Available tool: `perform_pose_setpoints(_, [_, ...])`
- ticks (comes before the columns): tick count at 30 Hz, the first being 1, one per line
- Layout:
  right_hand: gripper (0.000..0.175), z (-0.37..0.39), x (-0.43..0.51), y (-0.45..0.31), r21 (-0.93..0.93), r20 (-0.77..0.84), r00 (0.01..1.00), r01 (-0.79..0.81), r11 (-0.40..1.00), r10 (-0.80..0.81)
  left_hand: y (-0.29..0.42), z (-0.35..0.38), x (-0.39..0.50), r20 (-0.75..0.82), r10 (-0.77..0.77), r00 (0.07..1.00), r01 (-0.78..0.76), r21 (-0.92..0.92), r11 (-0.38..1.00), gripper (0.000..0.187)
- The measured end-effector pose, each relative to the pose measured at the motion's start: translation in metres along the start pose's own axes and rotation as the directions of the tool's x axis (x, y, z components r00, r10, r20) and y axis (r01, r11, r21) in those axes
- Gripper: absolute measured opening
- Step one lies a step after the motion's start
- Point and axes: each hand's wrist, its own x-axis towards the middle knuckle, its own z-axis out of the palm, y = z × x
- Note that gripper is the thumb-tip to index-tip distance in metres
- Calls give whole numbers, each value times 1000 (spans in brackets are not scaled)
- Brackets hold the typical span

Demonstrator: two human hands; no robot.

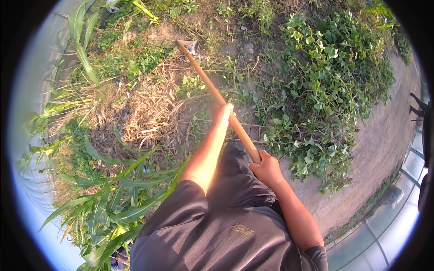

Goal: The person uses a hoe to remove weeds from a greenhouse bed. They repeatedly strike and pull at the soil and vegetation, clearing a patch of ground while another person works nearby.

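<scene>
My left hand (223, 111) grips the middle of a long wooden handle (206, 79). Lower down, at the near end of that handle, my right hand (268, 168) is wrapped around the wood. The tool slants away from me to the upper left and looks like a hoe. Its flat metal blade (190, 45) is at the far end, against weedy soil; I cannot tell whether it has cut in. Between the blade and my legs lies bare soil with low weeds and thin dry stalks.
Dry straw and husks (149, 108) lie heaped on the left. Corn plants (118, 196) rise close at my left side. Dense leafy vines (315, 88) cover the right, bordered by a dirt path (376, 135). Plastic sheeting (30, 176) stands at the far left.
</scene>
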Motion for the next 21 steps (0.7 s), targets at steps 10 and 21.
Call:
perform_pose_setpoints(10, [33, -20, -26, 33, 392, 281, 947, -261, 882, 155, -27, 23, -17, -107, 6, 994, 23, 263, 965, 17])
perform_pose_setpoints(21, [40, -32, -58, 69, 733, 551, 832, -520, 437, 67, -62, 40, -45, -20, 4, 1000, 3, 361, 932, 22])
